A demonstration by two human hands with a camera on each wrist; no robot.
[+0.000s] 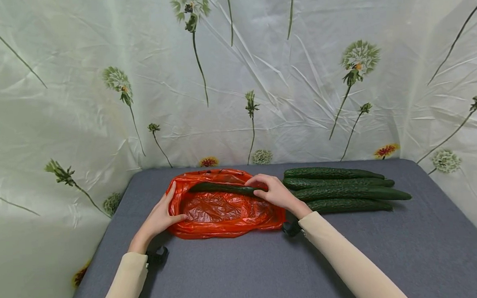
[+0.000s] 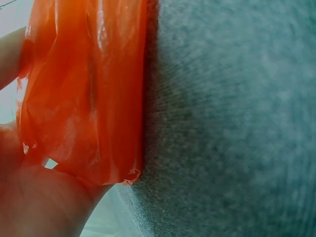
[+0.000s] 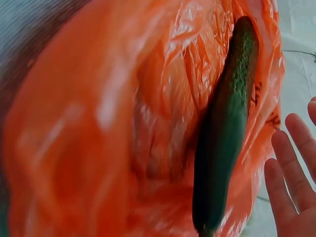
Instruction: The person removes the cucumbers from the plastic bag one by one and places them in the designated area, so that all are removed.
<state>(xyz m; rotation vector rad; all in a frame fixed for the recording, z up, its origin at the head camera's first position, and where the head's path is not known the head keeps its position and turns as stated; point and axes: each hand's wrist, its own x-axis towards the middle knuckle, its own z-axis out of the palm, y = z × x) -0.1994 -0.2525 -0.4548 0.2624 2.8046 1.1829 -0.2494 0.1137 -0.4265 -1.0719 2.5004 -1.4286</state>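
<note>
A red plastic bag (image 1: 226, 229) lies with its mouth open on the table. My left hand (image 1: 161, 217) holds its left rim, thumb and fingers spread apart; in the left wrist view, the bag's film (image 2: 84, 98) hides part of that hand. Inside the bag, along its far side, lies a dark green cucumber (image 3: 224, 128). My right hand (image 1: 274, 192) is over the bag's right side, by the cucumber's near end. In the right wrist view its fingers (image 3: 291, 168) are spread and apart from the cucumber.
Several more cucumbers (image 1: 344, 192) lie side by side on the grey table (image 1: 236, 273), just right of the bag. A flower-printed sheet (image 1: 292, 89) hangs behind the table and at both sides. Dark wrist devices (image 1: 291, 229) sit beneath both wrists.
</note>
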